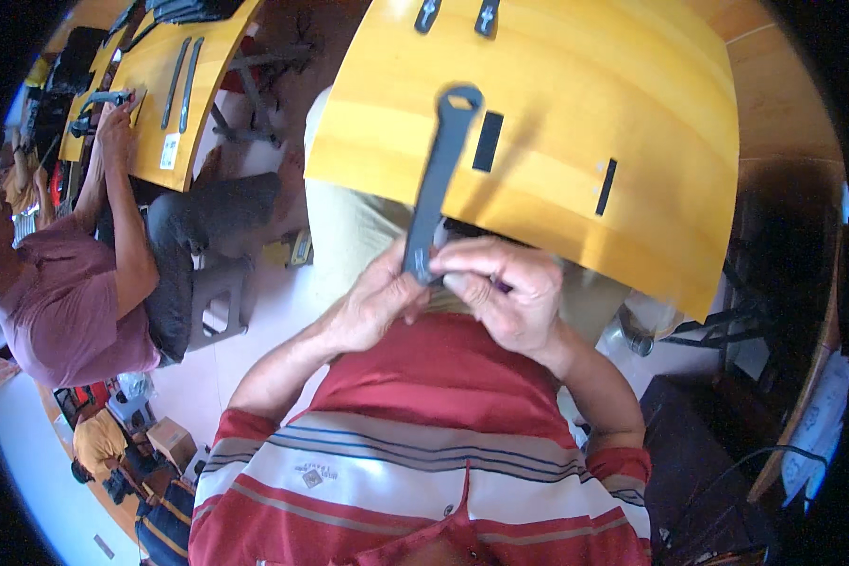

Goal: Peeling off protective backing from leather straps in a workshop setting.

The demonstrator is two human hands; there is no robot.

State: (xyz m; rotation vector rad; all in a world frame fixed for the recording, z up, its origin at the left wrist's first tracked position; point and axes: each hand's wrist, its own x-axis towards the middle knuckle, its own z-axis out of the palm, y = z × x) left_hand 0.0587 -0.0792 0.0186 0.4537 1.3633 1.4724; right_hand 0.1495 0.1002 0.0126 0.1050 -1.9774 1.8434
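Observation:
A long, stiff, dark grey strip point(432, 184) with a looped, open far end points away from me over the near edge of the yellow table point(575, 66). My left hand point(373, 304) is closed around its near end. From the other side, my right hand point(511, 288) pinches that same end with bent fingers and thumb. The exact contact under the fingertips is partly hidden. Beyond my hands, a short black strip point(486, 141) and a narrower black strip point(607, 187) lie on the tabletop.
Two dark pieces with pale marks point(486, 17) lie at the table's far edge. To the left, a seated person point(75, 292) works at another yellow table point(151, 61) holding two long dark strips point(181, 85). A grey stool point(219, 302) stands between us. A cardboard box point(170, 441) is at lower left.

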